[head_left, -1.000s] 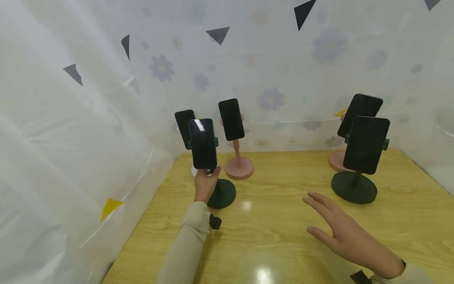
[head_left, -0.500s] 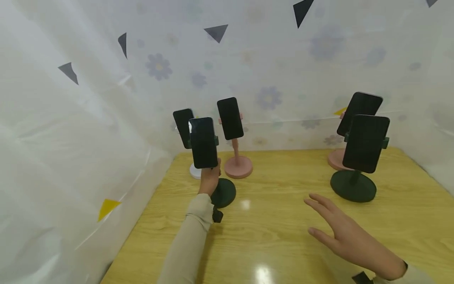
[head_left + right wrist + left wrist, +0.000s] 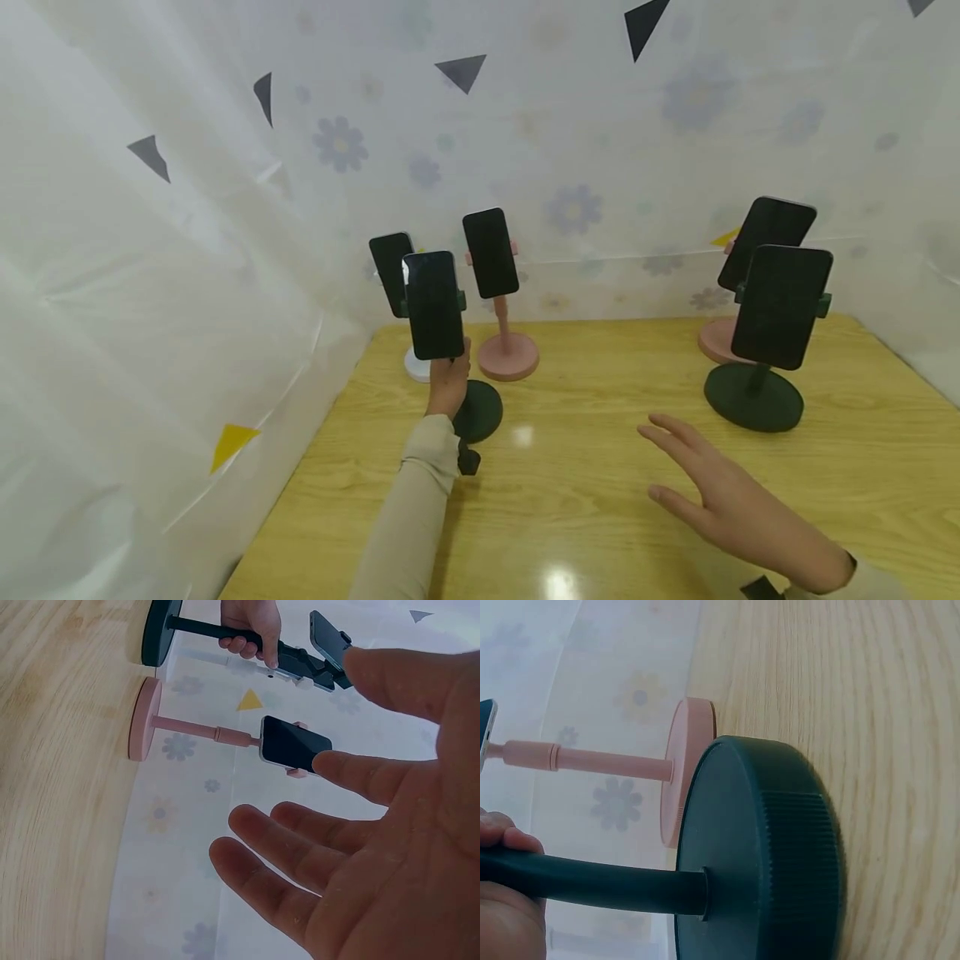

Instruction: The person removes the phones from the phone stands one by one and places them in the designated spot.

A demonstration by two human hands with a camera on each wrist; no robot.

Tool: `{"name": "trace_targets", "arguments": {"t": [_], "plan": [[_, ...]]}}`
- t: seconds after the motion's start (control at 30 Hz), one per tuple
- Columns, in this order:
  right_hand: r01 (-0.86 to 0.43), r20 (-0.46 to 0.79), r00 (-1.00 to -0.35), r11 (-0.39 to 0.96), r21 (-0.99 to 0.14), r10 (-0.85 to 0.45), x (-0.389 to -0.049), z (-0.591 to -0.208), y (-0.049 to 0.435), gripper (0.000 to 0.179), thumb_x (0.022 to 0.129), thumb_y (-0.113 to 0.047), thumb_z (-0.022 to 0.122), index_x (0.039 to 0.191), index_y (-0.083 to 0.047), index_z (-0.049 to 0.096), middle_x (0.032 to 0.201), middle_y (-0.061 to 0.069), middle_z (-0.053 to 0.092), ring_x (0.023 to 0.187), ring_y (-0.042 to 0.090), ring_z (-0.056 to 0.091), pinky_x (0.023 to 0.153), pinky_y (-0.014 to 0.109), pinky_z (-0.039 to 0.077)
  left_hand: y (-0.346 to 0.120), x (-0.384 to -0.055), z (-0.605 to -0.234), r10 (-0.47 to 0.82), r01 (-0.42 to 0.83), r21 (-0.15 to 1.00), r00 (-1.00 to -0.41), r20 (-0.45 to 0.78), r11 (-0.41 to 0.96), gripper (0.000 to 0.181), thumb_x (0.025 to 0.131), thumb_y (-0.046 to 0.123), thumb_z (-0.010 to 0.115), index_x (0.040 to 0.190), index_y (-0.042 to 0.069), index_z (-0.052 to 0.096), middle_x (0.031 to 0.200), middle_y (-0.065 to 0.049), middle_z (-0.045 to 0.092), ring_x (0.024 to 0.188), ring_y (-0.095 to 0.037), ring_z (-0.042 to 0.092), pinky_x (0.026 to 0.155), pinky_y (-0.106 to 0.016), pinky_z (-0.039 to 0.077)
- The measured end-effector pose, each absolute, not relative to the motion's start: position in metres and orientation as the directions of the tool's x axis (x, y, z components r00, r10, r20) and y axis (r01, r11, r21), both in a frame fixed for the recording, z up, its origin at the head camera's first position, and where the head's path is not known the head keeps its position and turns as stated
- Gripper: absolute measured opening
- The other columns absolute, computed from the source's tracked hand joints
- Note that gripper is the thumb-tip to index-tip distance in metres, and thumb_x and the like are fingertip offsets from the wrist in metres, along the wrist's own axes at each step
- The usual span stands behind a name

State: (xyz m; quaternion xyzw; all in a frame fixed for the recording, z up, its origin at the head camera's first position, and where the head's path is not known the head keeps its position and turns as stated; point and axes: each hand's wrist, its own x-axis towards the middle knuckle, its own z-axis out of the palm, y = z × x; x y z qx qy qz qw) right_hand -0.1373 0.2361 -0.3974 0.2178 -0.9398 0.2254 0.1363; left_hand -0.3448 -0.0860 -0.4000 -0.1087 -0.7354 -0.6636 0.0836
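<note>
My left hand [image 3: 448,390] grips the post of a dark green phone stand [image 3: 482,413] at the left of the table, just below the black phone [image 3: 435,307] clamped in it. Curled fingers [image 3: 510,838] wrap the green post in the left wrist view, with the stand's round ribbed base [image 3: 727,825] beside them. The phone hides part of that hand in the head view. At the front right, my right hand [image 3: 738,500] hovers over the table with fingers spread and nothing in it. Nearest to it is a second dark green stand [image 3: 753,398] bearing a phone [image 3: 782,307].
Behind the left hand stand a pink phone stand [image 3: 508,357] and a white one [image 3: 417,367], each with a phone. Another pink stand [image 3: 716,340] is partly behind the right green one. Flower-patterned sheeting [image 3: 573,208] borders the wooden table [image 3: 585,467] at back and sides.
My left hand has shifted slightly to the right; its thumb, seen at the phone's lower edge earlier, no longer shows there, and the fingers sit farther behind the phone. The right hand stays nearly still.
</note>
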Motion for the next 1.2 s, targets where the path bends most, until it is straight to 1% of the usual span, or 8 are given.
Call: {"name": "trace_targets", "arguments": {"t": [0.2,0.47,0.67,0.9,0.93,1.03,1.13,1.2], "plan": [[-0.48,0.354,-0.862,0.806,-0.346,-0.361,-0.136,-0.397,0.236,0.063,0.094,-0.035,0.067,0.15,-0.022,0.04,0.151,0.014,0.043,0.123,0.034,0.06,0.083,0.047,0.055,-0.088,-0.341,-0.399,0.025,0.251,0.964,-0.968,0.25,0.085,0.03,0.106,0.027,0.046,0.079,0.015,0.04,0.068,0.003,0.036,0.056,-0.012,0.03,0.062,-0.028,0.032],[-0.491,0.359,-0.856,0.803,-0.338,-0.372,-0.135,-0.397,0.233,0.062,0.094,-0.035,0.068,0.149,-0.022,0.041,0.15,0.012,0.044,0.123,0.033,0.06,0.084,0.047,0.055,-0.087,-0.333,-0.395,0.012,0.231,0.965,-0.973,0.231,0.123,0.023,0.106,0.032,0.045,0.088,0.019,0.042,0.071,0.003,0.036,0.061,-0.013,0.032,0.067,-0.03,0.034],[-0.486,0.332,-0.864,0.799,-0.354,-0.379,-0.131,-0.397,0.236,0.062,0.094,-0.035,0.068,0.149,-0.022,0.041,0.15,0.013,0.043,0.122,0.033,0.061,0.083,0.046,0.055,-0.08,-0.325,-0.396,-0.004,0.216,0.968,-0.976,0.218,0.131,0.021,0.105,0.027,0.048,0.092,0.011,0.048,0.076,0.003,0.04,0.068,-0.014,0.037,0.068,-0.029,0.035],[-0.456,0.309,-0.882,0.81,-0.368,-0.356,-0.13,-0.395,0.242,0.062,0.095,-0.036,0.067,0.15,-0.023,0.041,0.152,0.013,0.042,0.123,0.035,0.06,0.083,0.049,0.055,-0.069,-0.322,-0.396,-0.014,0.254,0.956,-0.966,0.259,0.148,0.016,0.105,0.026,0.048,0.093,0.016,0.049,0.074,0.004,0.04,0.069,-0.013,0.039,0.069,-0.029,0.036],[-0.453,0.301,-0.885,0.809,-0.375,-0.356,-0.129,-0.395,0.243,0.062,0.095,-0.037,0.066,0.15,-0.024,0.04,0.152,0.013,0.041,0.124,0.036,0.059,0.083,0.05,0.054,-0.068,-0.32,-0.398,-0.028,0.257,0.955,-0.964,0.263,0.15,0.015,0.105,0.025,0.049,0.095,0.015,0.052,0.078,0.005,0.044,0.071,-0.011,0.041,0.07,-0.028,0.038],[-0.438,0.278,-0.895,0.809,-0.392,-0.35,-0.128,-0.395,0.244,0.061,0.096,-0.04,0.065,0.15,-0.025,0.04,0.153,0.012,0.041,0.125,0.035,0.059,0.084,0.051,0.054,-0.065,-0.313,-0.403,-0.036,0.261,0.953,-0.962,0.269,0.154,0.019,0.105,0.023,0.048,0.095,0.009,0.054,0.077,0.003,0.044,0.069,-0.01,0.04,0.069,-0.028,0.037],[-0.443,0.29,-0.891,0.81,-0.385,-0.349,-0.128,-0.395,0.245,0.061,0.095,-0.038,0.065,0.15,-0.025,0.04,0.152,0.013,0.042,0.123,0.035,0.06,0.083,0.05,0.055,-0.058,-0.305,-0.409,-0.021,0.304,0.939,-0.95,0.311,0.159,0.021,0.105,0.018,0.047,0.114,0.003,0.059,0.085,-0.004,0.052,0.076,-0.011,0.044,0.077,-0.028,0.04],[-0.453,0.313,-0.883,0.81,-0.372,-0.35,-0.13,-0.395,0.244,0.062,0.095,-0.037,0.066,0.15,-0.025,0.04,0.152,0.012,0.042,0.122,0.034,0.061,0.083,0.048,0.055,-0.049,-0.301,-0.411,0.006,0.337,0.928,-0.94,0.34,0.162,0.029,0.106,0.015,0.045,0.128,-0.001,0.054,0.097,-0.014,0.057,0.087,-0.016,0.051,0.086,-0.032,0.043]]}}
